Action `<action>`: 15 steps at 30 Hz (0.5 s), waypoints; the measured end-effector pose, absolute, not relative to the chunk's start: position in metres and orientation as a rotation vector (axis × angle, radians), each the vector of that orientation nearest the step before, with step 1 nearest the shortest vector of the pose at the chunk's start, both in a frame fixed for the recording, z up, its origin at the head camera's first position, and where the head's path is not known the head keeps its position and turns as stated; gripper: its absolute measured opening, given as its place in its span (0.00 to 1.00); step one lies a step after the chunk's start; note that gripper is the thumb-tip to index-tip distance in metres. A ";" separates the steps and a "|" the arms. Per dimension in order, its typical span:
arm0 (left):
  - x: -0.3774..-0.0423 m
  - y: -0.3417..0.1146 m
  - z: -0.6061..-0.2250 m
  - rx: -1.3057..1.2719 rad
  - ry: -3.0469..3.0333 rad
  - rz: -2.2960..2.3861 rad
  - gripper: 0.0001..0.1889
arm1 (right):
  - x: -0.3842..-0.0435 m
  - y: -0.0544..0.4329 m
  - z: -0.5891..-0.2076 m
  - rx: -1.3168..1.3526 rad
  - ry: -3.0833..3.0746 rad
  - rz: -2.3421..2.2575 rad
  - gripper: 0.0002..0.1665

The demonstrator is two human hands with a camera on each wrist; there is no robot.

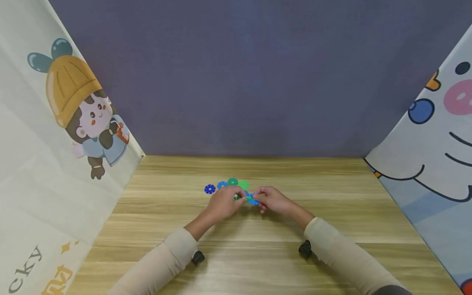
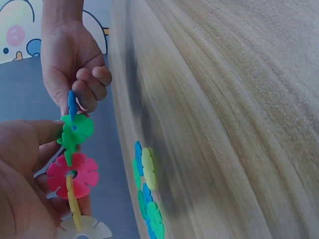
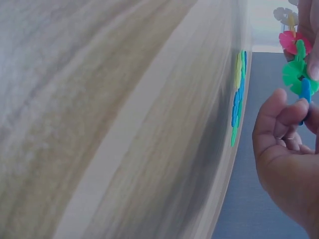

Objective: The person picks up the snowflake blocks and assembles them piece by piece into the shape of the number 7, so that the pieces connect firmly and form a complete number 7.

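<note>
Notched plastic snowflake discs are slotted together in a chain between the two hands. In the left wrist view the chain runs from a white disc through a yellow disc and a pink disc to green ones, with a blue disc at the far end. My left hand pinches the chain at its green disc. Opposite, my right hand pinches the blue disc between thumb and curled index finger, its edge meeting the green disc.
Loose discs lie on the wooden table beyond the hands, among them a dark blue disc, a teal disc and a yellow disc. A dark panel stands behind the table, with printed cloth at the sides.
</note>
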State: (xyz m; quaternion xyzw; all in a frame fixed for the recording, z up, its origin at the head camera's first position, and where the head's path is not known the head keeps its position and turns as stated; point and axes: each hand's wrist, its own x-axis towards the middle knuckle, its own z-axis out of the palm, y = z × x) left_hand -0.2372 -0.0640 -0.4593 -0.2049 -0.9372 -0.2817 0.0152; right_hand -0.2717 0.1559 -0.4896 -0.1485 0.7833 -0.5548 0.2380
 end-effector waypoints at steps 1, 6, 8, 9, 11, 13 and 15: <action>-0.237 -0.065 -0.459 -0.632 -2.928 -0.899 0.03 | -0.272 0.156 -0.490 -0.407 2.144 -1.520 0.13; -0.236 -0.071 -0.455 -0.654 -2.985 -1.071 0.05 | -0.274 0.154 -0.488 -0.418 2.162 -1.510 0.15; -0.237 -0.074 -0.454 -0.668 -3.003 -1.140 0.06 | -0.275 0.153 -0.488 -0.434 2.181 -1.513 0.16; -0.238 -0.076 -0.454 -0.677 -3.007 -1.165 0.06 | -0.275 0.153 -0.487 -0.438 2.192 -1.515 0.16; -0.240 -0.077 -0.454 -0.688 -3.012 -1.196 0.06 | -0.276 0.152 -0.487 -0.442 2.208 -1.521 0.16; -0.241 -0.079 -0.455 -0.676 -3.024 -1.217 0.07 | -0.277 0.152 -0.487 -0.443 2.220 -1.520 0.16; -0.242 -0.079 -0.455 -0.671 -3.028 -1.252 0.08 | -0.278 0.152 -0.487 -0.434 2.229 -1.517 0.15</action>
